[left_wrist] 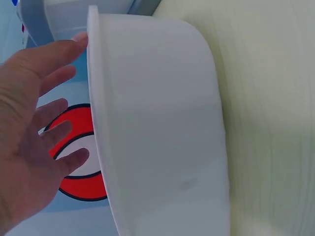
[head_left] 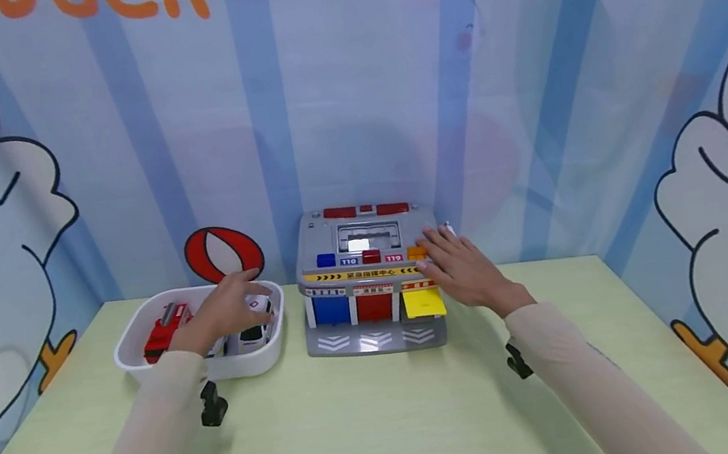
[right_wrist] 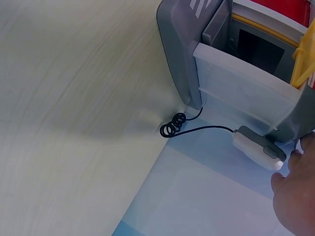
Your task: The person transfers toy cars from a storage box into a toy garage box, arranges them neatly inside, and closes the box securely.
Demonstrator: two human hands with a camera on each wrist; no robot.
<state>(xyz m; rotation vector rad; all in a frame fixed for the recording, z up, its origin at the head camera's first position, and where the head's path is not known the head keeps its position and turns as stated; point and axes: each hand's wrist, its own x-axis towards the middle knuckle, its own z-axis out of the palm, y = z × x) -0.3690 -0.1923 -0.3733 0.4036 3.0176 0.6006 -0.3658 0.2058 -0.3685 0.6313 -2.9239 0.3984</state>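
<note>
- I have a striped blue backdrop [head_left: 347,85] filling the rear, with cartoon figures printed at both sides.
- Under it lies the pale desk [head_left: 383,425], its wood grain clear in my wrist views.
- On the desk, near the backdrop and around the middle of my head view, stands the grey toy station [head_left: 371,280].
- Just left of it sits the white tub [head_left: 236,367], with toy vehicles inside.
- My right hand [head_left: 463,266] lies palm down at the station's right front corner, fingers extended and gripping nothing.
- My left hand [head_left: 222,312] is over the tub, fingers spread and loosely bent, holding nothing; in the left wrist view a fingertip is right by the rim, but I can't tell if they touch.
- In the tub, the red truck [head_left: 158,338] is on the left and a black-and-white car [head_left: 255,337] on the right.
- The yellow door [head_left: 424,303] juts outward from the right bay; the blue door and red door hang down.
- A white-and-grey handset [right_wrist: 258,150] is at the station's side, on a coiled black cord.
- My right fingertips are at the orange button [head_left: 416,252]; I can't tell whether it is pressed down.
</note>
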